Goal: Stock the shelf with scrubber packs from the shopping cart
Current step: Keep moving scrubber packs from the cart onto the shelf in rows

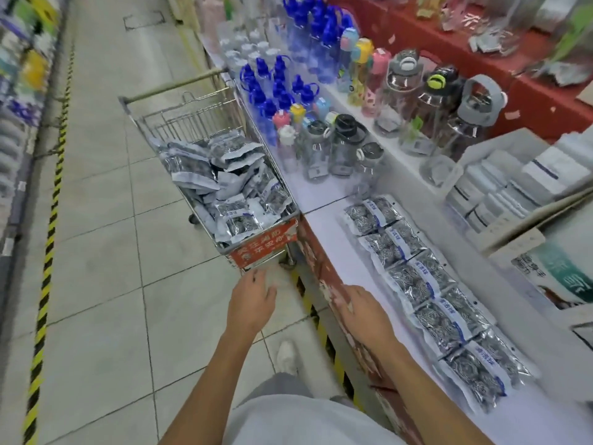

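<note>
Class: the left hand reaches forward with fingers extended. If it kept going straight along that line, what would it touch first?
Most likely the red sign on the near end of the shopping cart, just ahead of the left hand; depth is uncertain.

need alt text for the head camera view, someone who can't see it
Both hands, left and right, reach empty toward a shopping cart full of scrubber packs. A row of packs already lies on the white shelf at right, beyond water bottles.
</note>
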Available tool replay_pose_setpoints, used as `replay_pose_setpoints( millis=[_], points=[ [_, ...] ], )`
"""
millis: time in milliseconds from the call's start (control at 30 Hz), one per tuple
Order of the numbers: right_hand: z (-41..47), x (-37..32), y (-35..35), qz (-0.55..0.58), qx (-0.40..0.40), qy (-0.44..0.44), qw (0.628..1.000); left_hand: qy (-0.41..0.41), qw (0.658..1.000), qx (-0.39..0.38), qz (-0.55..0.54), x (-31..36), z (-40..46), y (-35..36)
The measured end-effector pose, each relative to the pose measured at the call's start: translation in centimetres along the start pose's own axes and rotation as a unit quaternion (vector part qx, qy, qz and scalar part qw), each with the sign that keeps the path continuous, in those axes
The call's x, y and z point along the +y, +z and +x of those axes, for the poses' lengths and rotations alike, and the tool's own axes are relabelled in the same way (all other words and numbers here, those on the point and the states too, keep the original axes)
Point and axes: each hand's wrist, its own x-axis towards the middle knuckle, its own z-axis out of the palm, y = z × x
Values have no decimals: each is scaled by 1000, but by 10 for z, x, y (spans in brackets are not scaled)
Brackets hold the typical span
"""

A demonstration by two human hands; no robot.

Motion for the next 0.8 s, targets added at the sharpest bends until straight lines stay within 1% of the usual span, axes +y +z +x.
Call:
replay_pose_setpoints(
  millis=[167,367,533,633,800],
  points=[
    [52,-38,19,-18,-39,-30,999,-66,995,36,-61,-42,14,-15],
    [137,-103,26,-39,-40,-66,996,-123,985,32,-118,-95,60,-40],
    [202,-154,22,30,-22,-61,997,-159,976,30,-143,-130,106,-61],
    [239,-176,24,50,-37,-66,996,-177,971,39,-157,-147,135,-73],
    [314,-204,24,85,-56,-36,994,-216,953,55,-206,-171,200,-91]
  ],
)
